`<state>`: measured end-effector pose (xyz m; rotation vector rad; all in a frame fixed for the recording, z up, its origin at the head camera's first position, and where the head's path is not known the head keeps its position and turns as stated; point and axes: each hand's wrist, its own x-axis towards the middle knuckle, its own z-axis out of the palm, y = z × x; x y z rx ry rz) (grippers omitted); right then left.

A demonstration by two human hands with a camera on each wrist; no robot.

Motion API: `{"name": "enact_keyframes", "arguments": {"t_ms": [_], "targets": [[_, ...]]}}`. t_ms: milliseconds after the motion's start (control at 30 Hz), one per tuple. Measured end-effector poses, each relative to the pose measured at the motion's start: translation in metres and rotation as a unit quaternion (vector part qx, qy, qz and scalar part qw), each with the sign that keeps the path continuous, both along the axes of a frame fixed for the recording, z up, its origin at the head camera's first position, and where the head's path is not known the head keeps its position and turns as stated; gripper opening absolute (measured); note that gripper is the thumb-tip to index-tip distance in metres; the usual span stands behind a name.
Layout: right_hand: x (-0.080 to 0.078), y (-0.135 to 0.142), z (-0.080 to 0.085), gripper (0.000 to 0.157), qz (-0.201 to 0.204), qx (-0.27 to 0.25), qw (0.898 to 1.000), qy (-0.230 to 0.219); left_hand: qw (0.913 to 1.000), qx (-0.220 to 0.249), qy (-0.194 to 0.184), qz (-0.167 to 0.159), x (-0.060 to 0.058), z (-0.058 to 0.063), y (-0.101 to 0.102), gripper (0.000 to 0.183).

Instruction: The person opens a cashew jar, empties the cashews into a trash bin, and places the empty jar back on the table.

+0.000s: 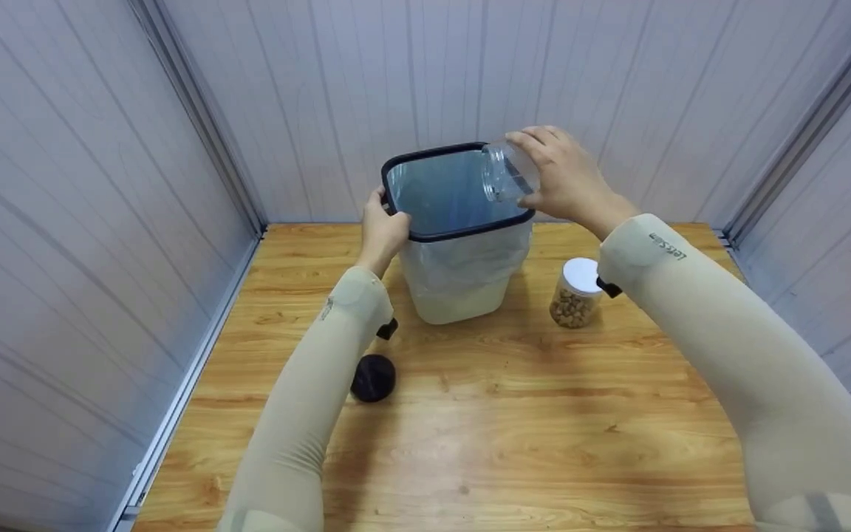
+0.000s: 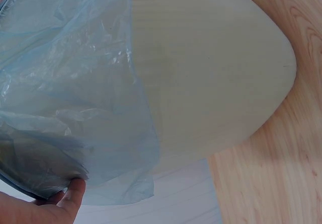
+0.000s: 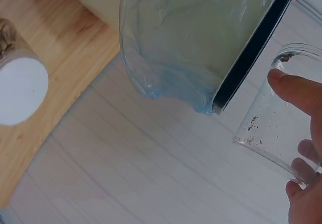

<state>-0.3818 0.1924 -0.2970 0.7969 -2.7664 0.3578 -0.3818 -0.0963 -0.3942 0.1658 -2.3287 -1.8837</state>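
Observation:
A pale trash bin (image 1: 455,303) with a dark rim and a thin blue liner bag (image 2: 95,83) stands at the back of the table, leaning a little toward me. My left hand (image 1: 383,233) grips the left side of its rim, thumb over the edge. Above the bin's right side, my right hand (image 1: 569,174) holds a clear jar (image 1: 503,174) on its side, mouth facing left over the opening. Small dark bits cling to the inside of the jar (image 3: 271,118) in the right wrist view. The bottom of the bin's inside is hidden.
A jar of nuts (image 1: 575,301) with a white lid stands right of the bin, close to my right sleeve. A round black lid (image 1: 374,378) lies beside my left forearm. The wooden table (image 1: 529,428) is bounded by white panel walls (image 1: 337,111).

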Motion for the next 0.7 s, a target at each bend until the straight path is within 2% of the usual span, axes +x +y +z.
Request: {"name": "enact_keyframes", "arguments": {"t_ms": [133, 300, 700], "targets": [[0.001, 0.002, -0.004, 0.096, -0.015, -0.058, 0.998, -0.028, 1.0000, 0.003, -0.001, 0.000, 0.000, 0.000, 0.000, 0.076], [0.000, 0.004, -0.011, 0.097, -0.029, -0.128, 0.990, -0.046, 1.0000, 0.005, 0.000, 0.001, 0.000, 0.000, -0.001, 0.076], [0.002, 0.008, -0.022, 0.098, -0.061, -0.252, 0.963, -0.076, 0.9999, 0.009, -0.005, 0.002, 0.001, 0.000, -0.002, 0.076]]}}
